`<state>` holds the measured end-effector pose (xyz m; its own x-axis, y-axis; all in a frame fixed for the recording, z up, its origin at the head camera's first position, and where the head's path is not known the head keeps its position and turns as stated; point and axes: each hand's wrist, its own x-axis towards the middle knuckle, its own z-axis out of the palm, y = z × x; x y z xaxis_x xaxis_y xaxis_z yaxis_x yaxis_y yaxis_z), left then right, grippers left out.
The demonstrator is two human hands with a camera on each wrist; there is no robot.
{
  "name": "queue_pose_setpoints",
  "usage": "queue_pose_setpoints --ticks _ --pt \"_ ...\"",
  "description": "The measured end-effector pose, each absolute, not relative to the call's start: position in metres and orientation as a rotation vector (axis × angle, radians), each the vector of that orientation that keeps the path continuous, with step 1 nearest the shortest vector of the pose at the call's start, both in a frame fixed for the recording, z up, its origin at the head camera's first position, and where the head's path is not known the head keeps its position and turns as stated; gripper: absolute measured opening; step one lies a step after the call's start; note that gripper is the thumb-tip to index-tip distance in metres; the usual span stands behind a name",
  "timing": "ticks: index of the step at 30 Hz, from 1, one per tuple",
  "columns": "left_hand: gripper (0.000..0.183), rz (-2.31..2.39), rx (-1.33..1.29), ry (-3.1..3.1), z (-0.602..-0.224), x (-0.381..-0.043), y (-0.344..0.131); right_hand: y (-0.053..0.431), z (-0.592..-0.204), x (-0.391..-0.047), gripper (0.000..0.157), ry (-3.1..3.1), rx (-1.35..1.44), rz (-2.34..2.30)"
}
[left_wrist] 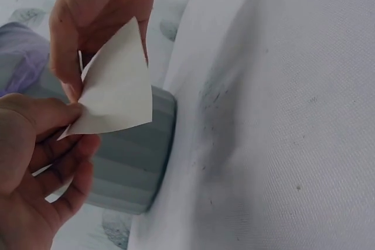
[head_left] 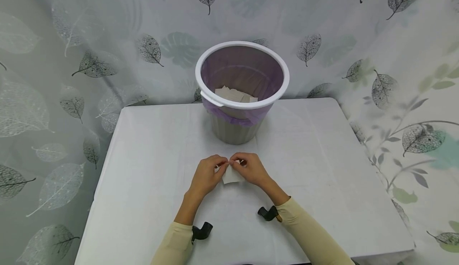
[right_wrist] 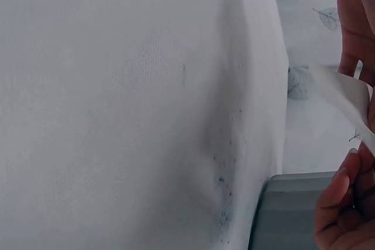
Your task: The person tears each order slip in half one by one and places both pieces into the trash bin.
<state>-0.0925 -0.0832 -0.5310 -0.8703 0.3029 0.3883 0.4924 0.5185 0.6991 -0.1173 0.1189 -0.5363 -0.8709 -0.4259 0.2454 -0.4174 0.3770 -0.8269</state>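
A small piece of cream paper (head_left: pixel 232 175) hangs between the two hands over the white table. My left hand (head_left: pixel 208 173) pinches its upper edge between thumb and forefinger. Right beside it, my right hand (head_left: pixel 251 169) pinches the same edge, the fingertips of both hands nearly meeting. In the left wrist view the paper (left_wrist: pixel 117 86) looks like a bent, flat sheet with pointed corners. The right wrist view catches the paper (right_wrist: pixel 345 95) only in part, at its right border. Beyond the hands stands a grey bin (head_left: pixel 233 131) with a white rim.
A purple liner bag (head_left: pixel 247 115) lines the bin and folds out under its rim. Several cream paper pieces (head_left: pixel 233 95) lie inside. The bin stands near the back edge of the white-covered table (head_left: pixel 154 137). A leaf-patterned curtain (head_left: pixel 118 38) hangs behind and at both sides.
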Motion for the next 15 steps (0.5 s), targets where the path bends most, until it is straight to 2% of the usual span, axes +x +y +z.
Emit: queue_pose_setpoints --ticks 7,15 --pt "0.004 -1.300 -0.677 -2.469 -0.5303 -0.0922 -0.0826 0.1185 -0.5349 -0.1182 0.011 2.552 -0.659 -1.624" --pt "0.004 -1.341 -0.622 -2.497 -0.5307 -0.0939 -0.0855 0.1186 -0.5320 -0.1189 0.010 2.590 -0.640 -1.609"
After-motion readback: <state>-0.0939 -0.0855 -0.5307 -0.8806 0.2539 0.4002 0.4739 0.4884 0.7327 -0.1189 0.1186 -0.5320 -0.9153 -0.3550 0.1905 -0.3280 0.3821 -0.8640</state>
